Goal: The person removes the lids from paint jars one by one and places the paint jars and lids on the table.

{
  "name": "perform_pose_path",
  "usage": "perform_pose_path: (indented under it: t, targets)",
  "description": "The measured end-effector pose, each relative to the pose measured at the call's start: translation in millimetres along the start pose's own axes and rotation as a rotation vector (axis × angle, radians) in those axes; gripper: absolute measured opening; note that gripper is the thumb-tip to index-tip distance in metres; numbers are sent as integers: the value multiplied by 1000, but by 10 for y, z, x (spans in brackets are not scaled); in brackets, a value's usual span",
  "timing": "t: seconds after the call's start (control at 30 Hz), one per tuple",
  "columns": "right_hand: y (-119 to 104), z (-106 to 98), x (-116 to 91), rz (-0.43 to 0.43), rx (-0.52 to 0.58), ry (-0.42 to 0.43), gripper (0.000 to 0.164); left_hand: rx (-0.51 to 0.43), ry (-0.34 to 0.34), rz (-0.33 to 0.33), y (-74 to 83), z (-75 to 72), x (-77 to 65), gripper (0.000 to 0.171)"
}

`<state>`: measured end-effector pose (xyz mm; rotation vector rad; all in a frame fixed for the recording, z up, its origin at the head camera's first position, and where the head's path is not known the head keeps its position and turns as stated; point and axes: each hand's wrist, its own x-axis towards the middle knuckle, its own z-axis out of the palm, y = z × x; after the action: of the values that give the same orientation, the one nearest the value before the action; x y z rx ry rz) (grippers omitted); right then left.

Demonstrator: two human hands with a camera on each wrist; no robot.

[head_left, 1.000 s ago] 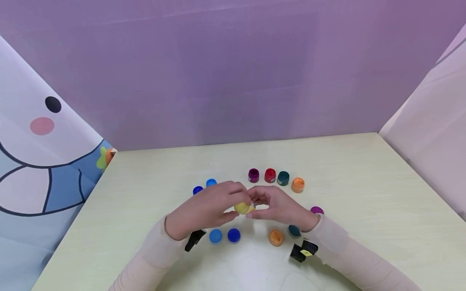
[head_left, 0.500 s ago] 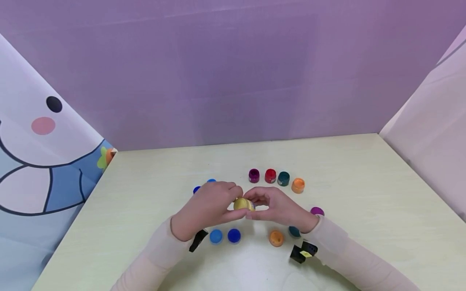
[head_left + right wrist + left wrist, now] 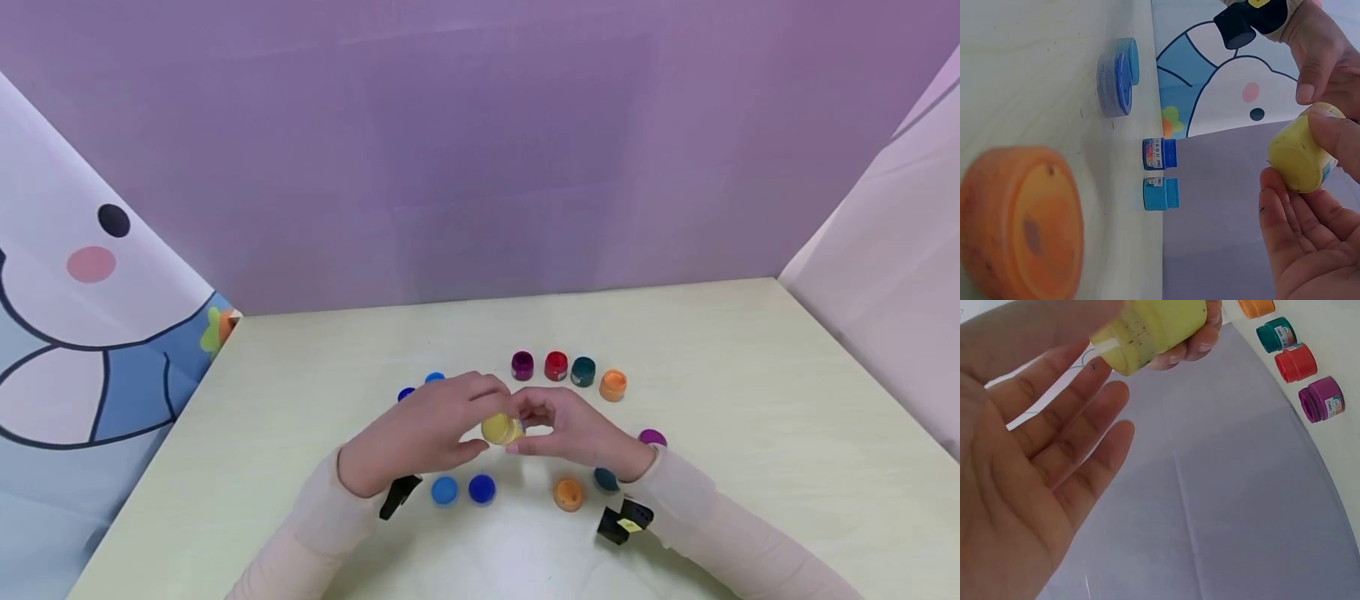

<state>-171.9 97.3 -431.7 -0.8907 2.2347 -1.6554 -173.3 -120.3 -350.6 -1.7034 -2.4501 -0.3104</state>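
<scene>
A yellow paint jar (image 3: 498, 428) is held up over the table, lying roughly on its side with its lid end toward the left. Thumb and fingers of my right hand (image 3: 573, 425) grip its body; the right wrist view shows the jar's yellow base (image 3: 1294, 156) close up. My left hand (image 3: 435, 423) is at the lid end, fingers reaching over the top and thumb standing apart below. In the left wrist view, the left fingers (image 3: 1094, 425) are spread and loosely straight beside the yellow lid (image 3: 1117, 351).
Purple (image 3: 522, 366), red (image 3: 556, 366), green (image 3: 583, 372) and orange (image 3: 612, 385) open jars form a row behind the hands. Blue jars (image 3: 1160, 154) stand at the left, partly hidden. Nearer lie light blue (image 3: 445, 491), dark blue (image 3: 482, 489), orange (image 3: 568, 494), teal (image 3: 606, 480) and magenta (image 3: 652, 437) lids.
My left thumb has moved back from the jar and the left fingers have come forward over its lid, as the left wrist turned. The right hand keeps its grip, nearly still.
</scene>
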Motion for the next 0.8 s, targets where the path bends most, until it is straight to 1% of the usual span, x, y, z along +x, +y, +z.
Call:
perform_pose_path:
  t: [0.1, 0.23, 0.4, 0.5, 0.63, 0.7, 0.8]
  targets:
    - [3, 5, 1, 3, 12, -8, 33, -29, -15, 15, 10, 6, 5, 38]
    - [-7, 8, -3, 9, 2, -9, 37, -50, -18, 16, 7, 29, 6, 32]
    - [-26, 7, -7, 29, -12, 0, 37, -55, 26, 0, -3, 56, -3, 23]
    - [-29, 9, -10, 29, -15, 4, 37, -16, 69, -28, -2, 76, -5, 21]
    - [-22, 21, -12, 17, -3, -2, 35, 63, 109, -90, 6, 113, 1, 25]
    - [-14, 28, -12, 13, 1, -5, 34, 80, 114, -117, 11, 129, 4, 30]
    - [-9, 35, -15, 18, -5, -5, 34, 89, 117, -135, 16, 141, 5, 34]
